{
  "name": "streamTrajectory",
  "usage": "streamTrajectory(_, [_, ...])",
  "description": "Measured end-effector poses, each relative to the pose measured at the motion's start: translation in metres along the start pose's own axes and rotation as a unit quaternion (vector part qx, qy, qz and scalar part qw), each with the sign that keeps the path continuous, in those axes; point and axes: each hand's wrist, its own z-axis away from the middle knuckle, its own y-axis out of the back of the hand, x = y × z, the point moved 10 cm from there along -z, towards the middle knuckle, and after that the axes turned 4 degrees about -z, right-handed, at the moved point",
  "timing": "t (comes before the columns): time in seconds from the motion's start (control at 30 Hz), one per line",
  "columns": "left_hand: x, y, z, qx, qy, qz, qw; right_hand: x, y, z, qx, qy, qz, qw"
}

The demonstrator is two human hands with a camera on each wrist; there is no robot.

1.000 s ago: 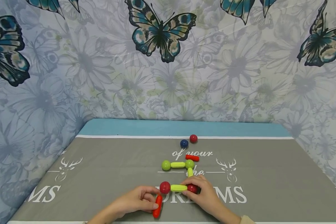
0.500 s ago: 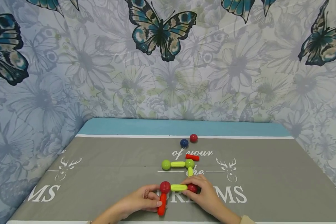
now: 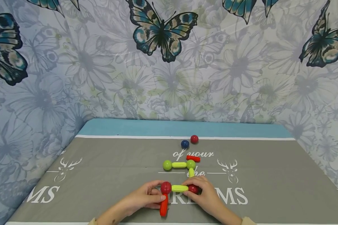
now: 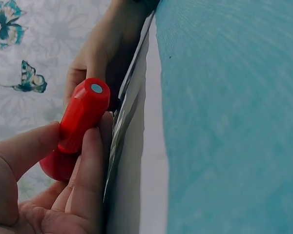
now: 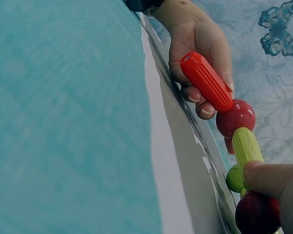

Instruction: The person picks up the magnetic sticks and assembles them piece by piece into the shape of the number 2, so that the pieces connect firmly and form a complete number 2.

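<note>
My left hand [image 3: 146,196] pinches a ribbed red stick [image 3: 164,208] between thumb and fingers. The stick's upper end touches a red ball [image 3: 166,187]; a pale disc shows on its free end in the left wrist view. From that ball a yellow-green stick [image 3: 179,188] runs right to a second, dark red ball [image 5: 256,214], which my right hand [image 3: 205,196] grips. Behind lie a green ball [image 3: 167,165], a yellow-green stick [image 3: 179,165] and another green ball [image 3: 190,164] in line. One more yellow-green stick [image 3: 191,172] runs from there towards my right fingers, which hide its near end.
Farther back on the grey printed mat [image 3: 115,175] lie a loose red stick [image 3: 193,158], a blue ball [image 3: 185,144] and a red ball [image 3: 194,139]. A butterfly-patterned cloth [image 3: 169,87] hangs behind the table.
The red stick in my left hand has moved right and turned more upright, and its upper end has come against the left red ball. My right hand has stayed in place.
</note>
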Motion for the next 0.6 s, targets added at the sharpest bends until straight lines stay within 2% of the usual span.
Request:
streamTrajectory(0.33, [-0.0003, -0.0010, -0.0005, 0.001, -0.008, 0.013, 0.9999, -0.0042, 0.0002, -0.0003, 0.005, 0.021, 0.006, 0.9998])
streamTrajectory(0.6, [-0.0036, 0.0053, -0.0009, 0.037, 0.007, 0.013, 0.9992, -0.0042, 0.0001, 0.0001, 0.005, 0.018, 0.008, 0.9998])
